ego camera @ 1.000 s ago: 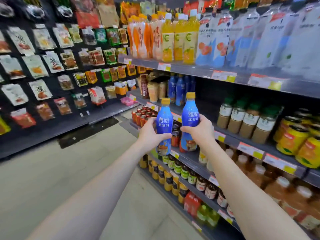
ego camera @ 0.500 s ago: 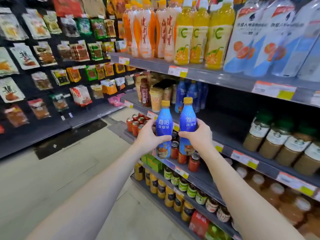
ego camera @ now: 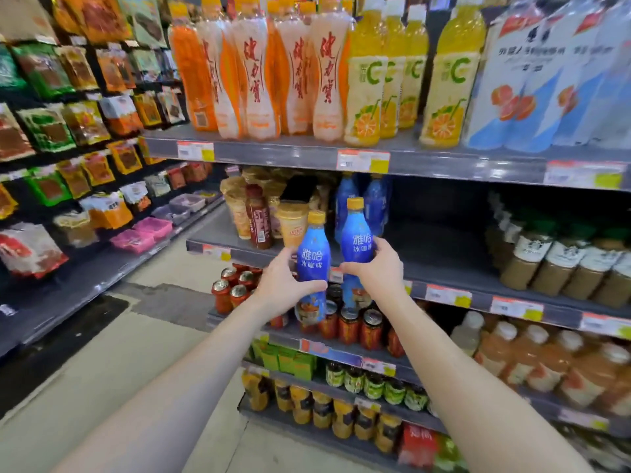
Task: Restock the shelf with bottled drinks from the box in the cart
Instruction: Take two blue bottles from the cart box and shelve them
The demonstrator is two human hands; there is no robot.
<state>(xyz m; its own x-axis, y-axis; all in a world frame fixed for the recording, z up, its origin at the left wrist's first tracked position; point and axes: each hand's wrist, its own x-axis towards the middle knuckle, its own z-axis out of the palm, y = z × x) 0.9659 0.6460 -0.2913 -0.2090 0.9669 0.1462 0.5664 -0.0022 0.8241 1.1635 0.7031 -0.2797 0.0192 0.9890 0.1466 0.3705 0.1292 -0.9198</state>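
Observation:
My left hand (ego camera: 283, 286) grips a blue bottle with a yellow cap (ego camera: 313, 254), held upright. My right hand (ego camera: 379, 273) grips a second identical blue bottle (ego camera: 356, 240), slightly higher and to the right. Both bottles hover in front of the edge of the grey middle shelf (ego camera: 440, 254). At the back of that shelf stand matching blue bottles (ego camera: 375, 203), with a dark bare stretch of shelf to their right. The box and the cart are out of view.
Cups and a brown bottle (ego camera: 259, 223) stand left of the blue bottles; jars with white labels (ego camera: 563, 268) stand to the right. Orange and yellow drinks (ego camera: 365, 87) fill the shelf above. Red cans (ego camera: 348, 324) sit on the shelf below. Snack packets (ego camera: 68, 131) hang across the aisle.
Both hands have carried the two bottles closer to the middle shelf and slightly up; the shelf now fills more of the view.

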